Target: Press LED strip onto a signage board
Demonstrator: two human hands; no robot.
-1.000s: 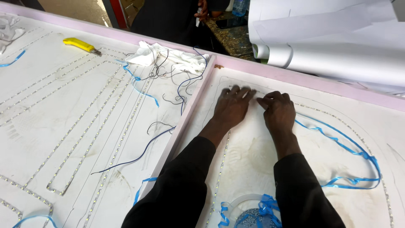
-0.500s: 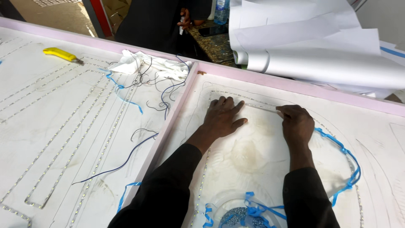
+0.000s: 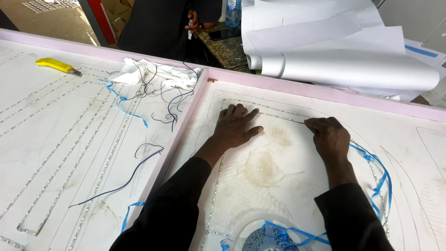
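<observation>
Left hand (image 3: 236, 126) lies flat, fingers spread, pressing the thin strip of small white LED beads (image 3: 278, 116) onto the white pink-edged board (image 3: 278, 195) near its far edge; right hand (image 3: 331, 135) is closed, pinching the same strip further right. Judgement: the strip seats best if the flat hand anchors the laid part while the pinch keeps the run on the pencilled outline. Open board lies toward the near edge; the loose blue ribbon (image 3: 378, 174) crowds the right wrist.

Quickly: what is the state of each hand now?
Left hand: open, flat on the LED strip.
Right hand: closed, pinching the same strip.
</observation>
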